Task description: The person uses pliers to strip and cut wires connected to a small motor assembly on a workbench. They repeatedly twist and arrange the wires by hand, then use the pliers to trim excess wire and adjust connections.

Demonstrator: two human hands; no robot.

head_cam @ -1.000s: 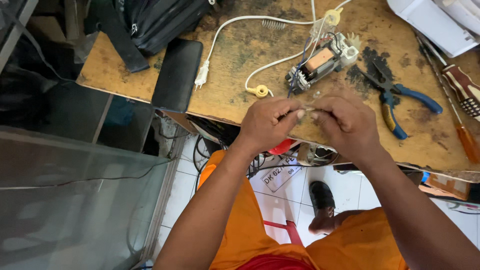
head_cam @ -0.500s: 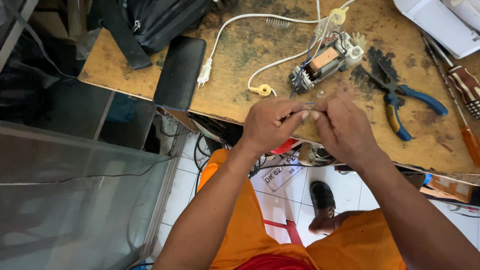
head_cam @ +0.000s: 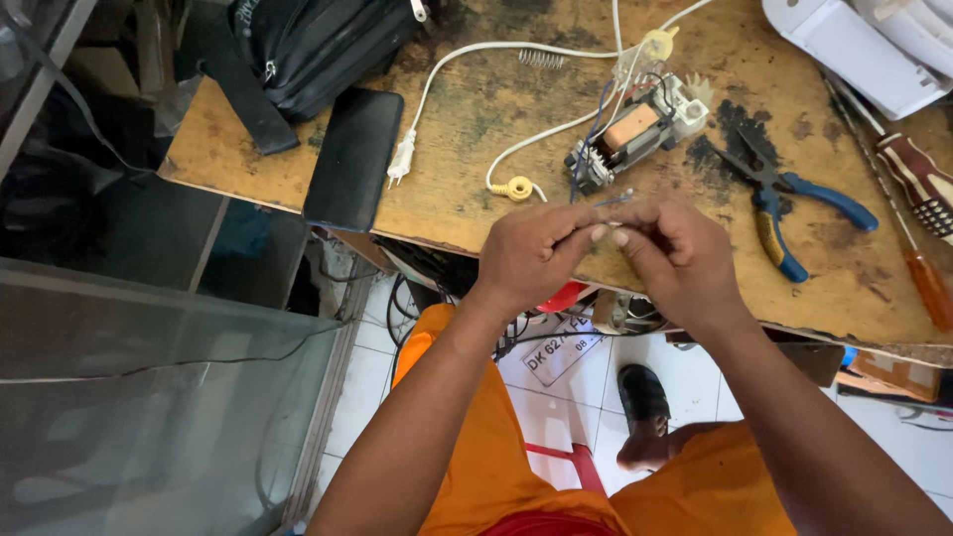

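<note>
left hand [head_cam: 531,256], right hand [head_cam: 680,256] pinching thin wires [head_cam: 615,200], small motor [head_cam: 635,134] nearby

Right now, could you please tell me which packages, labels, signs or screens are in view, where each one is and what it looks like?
Phone: flat black rectangle with a dark screen, lying over the bench's left front edge.
Plate sign: white rectangular plate with dark print, on the floor under the bench, below the left hand.
White case: pale plastic housing at the bench's far right corner; no label visible.
</note>
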